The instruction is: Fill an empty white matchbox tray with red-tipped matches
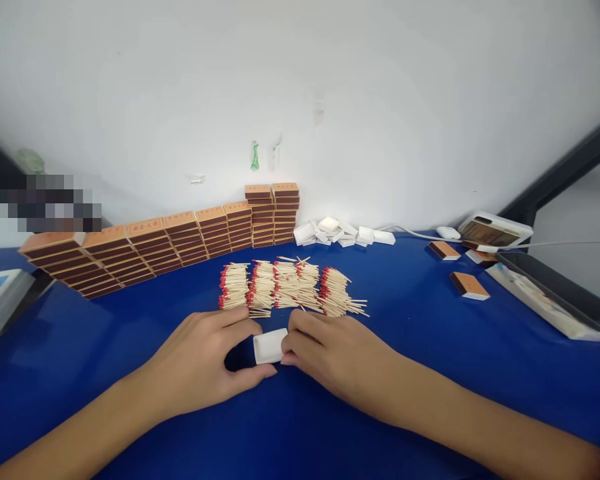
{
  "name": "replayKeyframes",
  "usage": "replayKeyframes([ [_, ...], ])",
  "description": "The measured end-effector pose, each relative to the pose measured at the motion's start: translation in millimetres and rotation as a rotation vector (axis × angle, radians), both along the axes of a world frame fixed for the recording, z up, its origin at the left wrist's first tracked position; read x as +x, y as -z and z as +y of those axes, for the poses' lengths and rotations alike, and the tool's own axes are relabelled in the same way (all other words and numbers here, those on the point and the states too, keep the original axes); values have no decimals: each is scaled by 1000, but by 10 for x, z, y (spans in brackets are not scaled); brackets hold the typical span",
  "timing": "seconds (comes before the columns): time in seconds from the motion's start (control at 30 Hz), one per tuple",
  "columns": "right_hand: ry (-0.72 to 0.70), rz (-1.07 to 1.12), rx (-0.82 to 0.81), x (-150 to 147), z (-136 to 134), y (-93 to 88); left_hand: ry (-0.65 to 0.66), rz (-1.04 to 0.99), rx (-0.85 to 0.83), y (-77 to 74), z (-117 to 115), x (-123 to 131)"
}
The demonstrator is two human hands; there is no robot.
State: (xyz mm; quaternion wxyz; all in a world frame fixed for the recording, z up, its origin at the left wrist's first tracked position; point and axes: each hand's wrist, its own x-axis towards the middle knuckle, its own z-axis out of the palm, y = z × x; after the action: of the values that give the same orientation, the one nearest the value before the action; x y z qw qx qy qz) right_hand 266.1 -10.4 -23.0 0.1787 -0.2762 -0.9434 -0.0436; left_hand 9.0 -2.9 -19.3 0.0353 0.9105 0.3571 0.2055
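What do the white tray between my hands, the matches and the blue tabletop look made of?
White tray: matte, likely card, from its thin, dull walls; plastic is possible. Matches: seemingly unfinished wood, from pale, red-tipped sticks. Blue tabletop: smooth, perhaps laminate or paint, judging by its soft sheen.

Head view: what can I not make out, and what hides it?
All in the head view:
Right end of the white matchbox tray: behind the fingers of the right hand.
Number of matches: they overlap.
Print on the stacked matchboxes: too small and blurred.
Rest of the white item: cut off by the left edge.
Content behind the pixelated patch: masked.
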Motion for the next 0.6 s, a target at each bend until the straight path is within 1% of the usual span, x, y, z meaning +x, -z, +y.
replayKeyframes([
  [0.1,16,141,-214,-2,66,-24,21,86,-99,-51,17,-41],
  [0.17,63,235,-293,-40,138,6,25,120,-143,-89,13,-70],
  [0.27,102,275,-312,-152,262,101,-3,110,-162,-109,-23,-122],
  [0.4,113,224,-293,-318,383,200,-80,47,-248,-53,-69,-242],
  [0.5,143,209,-280,-386,419,201,-112,-6,-282,10,-58,-349],
  [0.6,169,198,-318,-408,418,154,-114,-44,-266,45,-27,-419],
])
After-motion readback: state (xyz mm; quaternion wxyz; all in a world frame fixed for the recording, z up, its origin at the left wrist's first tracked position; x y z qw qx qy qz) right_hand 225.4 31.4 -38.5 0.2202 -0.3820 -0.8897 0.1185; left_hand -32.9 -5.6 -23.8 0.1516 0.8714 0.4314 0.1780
